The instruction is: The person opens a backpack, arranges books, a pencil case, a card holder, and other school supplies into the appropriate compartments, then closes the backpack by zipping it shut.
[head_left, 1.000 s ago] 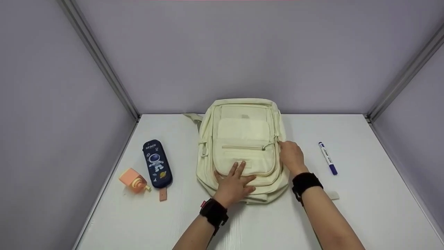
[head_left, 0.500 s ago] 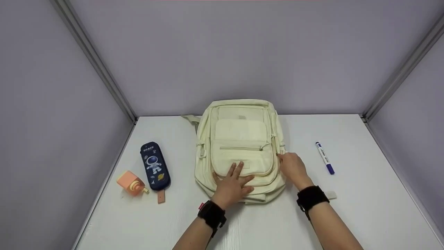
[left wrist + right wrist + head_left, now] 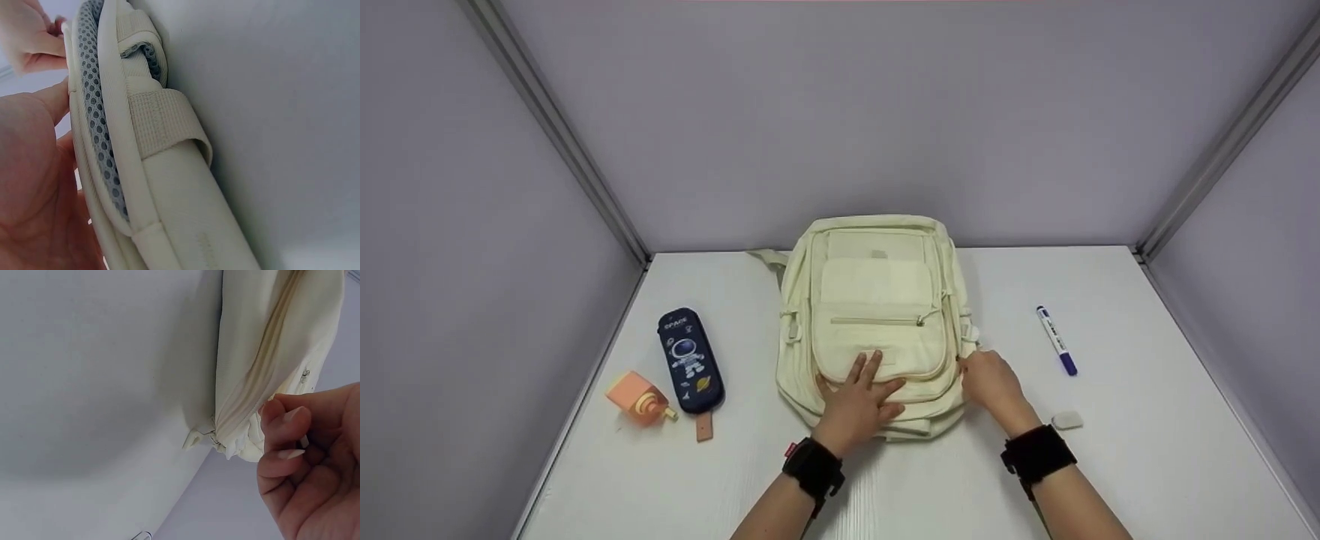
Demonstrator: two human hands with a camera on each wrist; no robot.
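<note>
A cream backpack (image 3: 877,300) lies flat on the white table, front side up. My left hand (image 3: 859,397) rests on its lower front pocket with the fingers spread and straight. In the left wrist view the palm (image 3: 34,185) presses beside the bag's mesh-padded edge (image 3: 95,112). My right hand (image 3: 986,379) is at the bag's right side near the bottom corner. Its fingers are curled and pinch something at the side zipper. In the right wrist view the curled fingers (image 3: 284,433) meet at the zipper seam (image 3: 270,365); the pull itself is hidden between them.
A dark blue astronaut pencil case (image 3: 690,360) and a small orange object (image 3: 636,397) lie left of the bag. A blue marker (image 3: 1057,340) and a white eraser (image 3: 1066,420) lie to its right. Grey walls enclose the table on three sides.
My right hand has slid along the bag's right side toward me, from mid-height to the lower corner. The white eraser now shows beside the right wrist. My left hand has stayed put.
</note>
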